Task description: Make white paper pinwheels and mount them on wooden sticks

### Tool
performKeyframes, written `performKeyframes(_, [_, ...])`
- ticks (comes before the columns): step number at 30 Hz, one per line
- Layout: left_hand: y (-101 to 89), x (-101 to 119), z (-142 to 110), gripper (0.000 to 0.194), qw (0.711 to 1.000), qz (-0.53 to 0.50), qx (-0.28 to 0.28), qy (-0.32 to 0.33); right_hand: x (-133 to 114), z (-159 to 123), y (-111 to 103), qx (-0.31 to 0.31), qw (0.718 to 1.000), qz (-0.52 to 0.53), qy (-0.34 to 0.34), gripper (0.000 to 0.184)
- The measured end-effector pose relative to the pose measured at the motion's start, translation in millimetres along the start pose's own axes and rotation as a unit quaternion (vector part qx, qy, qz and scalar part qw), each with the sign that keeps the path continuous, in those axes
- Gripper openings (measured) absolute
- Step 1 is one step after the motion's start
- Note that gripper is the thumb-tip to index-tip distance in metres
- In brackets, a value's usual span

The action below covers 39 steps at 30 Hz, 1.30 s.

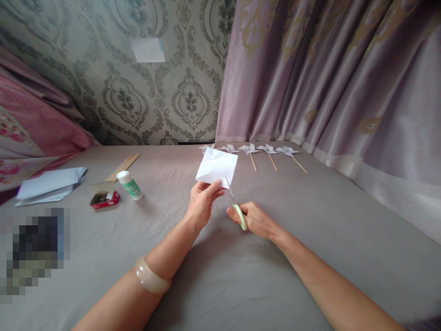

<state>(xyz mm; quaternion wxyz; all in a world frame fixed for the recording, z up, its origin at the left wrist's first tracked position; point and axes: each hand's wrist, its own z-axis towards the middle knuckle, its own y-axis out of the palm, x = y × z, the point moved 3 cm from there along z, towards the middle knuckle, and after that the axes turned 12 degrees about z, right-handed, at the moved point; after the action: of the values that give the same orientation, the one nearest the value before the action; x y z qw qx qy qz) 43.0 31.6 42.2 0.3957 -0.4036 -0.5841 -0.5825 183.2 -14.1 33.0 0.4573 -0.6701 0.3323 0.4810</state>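
Observation:
My left hand [203,200] pinches the lower edge of a white square sheet of paper [217,166], held up above the grey cloth. Creases run across the sheet. In my right hand [254,218] is a pair of scissors [240,217] with pale green handles, fingers closed round them. Their blades point up and left and meet the paper at its lower right corner. Part of the lower blade is hidden by the sheet. Behind the paper, several white paper pinwheels [249,149] lie in a row, some with wooden sticks showing.
On the left lie a stack of paper [51,185], thin wooden sticks [126,166], a small open red box [104,200] with small dark items, and a white-and-green glue stick [130,185]. Patterned wall and purple curtains [268,78] border the cloth-covered surface [344,220]. A pixelated patch covers the lower left.

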Motion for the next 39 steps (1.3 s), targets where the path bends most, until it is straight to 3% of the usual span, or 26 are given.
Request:
performKeyframes(17, [-2.7, -4.4, 5.2, 0.029, 1.0, 0.004, -0.006, 0.006, 5.8, 3.0, -2.8, 0.054, 0.998, -0.006, 0.016, 0.053])
performKeyframes(39, [0.3, -3.4, 2.9, 0.026, 0.999, 0.013, -0.029, -0.004, 5.6, 3.5, -1.8, 0.069, 0.997, 0.012, 0.014, 0.051])
